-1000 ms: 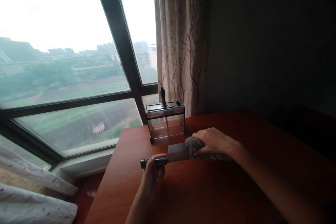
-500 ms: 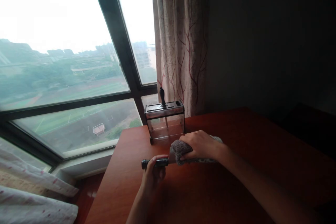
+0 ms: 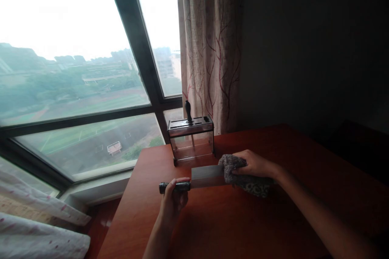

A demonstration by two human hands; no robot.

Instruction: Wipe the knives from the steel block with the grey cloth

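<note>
My left hand (image 3: 174, 198) is wrapped round the dark handle of a cleaver (image 3: 206, 177), whose broad blade points to the right above the table. A grey fluffy cloth (image 3: 232, 166) is folded over the right end of the blade, hiding its tip. My right hand (image 3: 257, 164) grips this cloth from above, and a patterned part of it hangs down below the fingers. Behind the blade stands a clear-sided knife block (image 3: 191, 126) with a shiny slotted top. A black-handled tool (image 3: 188, 112) is upright in one of its slots.
The reddish-brown wooden table (image 3: 146, 214) has its left edge beside the window sill (image 3: 97, 188). A patterned curtain (image 3: 209, 48) hangs behind the knife block. Another pale curtain (image 3: 39, 230) lies at the lower left, and the right side is in deep shadow.
My right hand and the cloth have slid right along the blade, baring much of its left part. My left hand has shifted slightly left with the cleaver. The knife block stays put.
</note>
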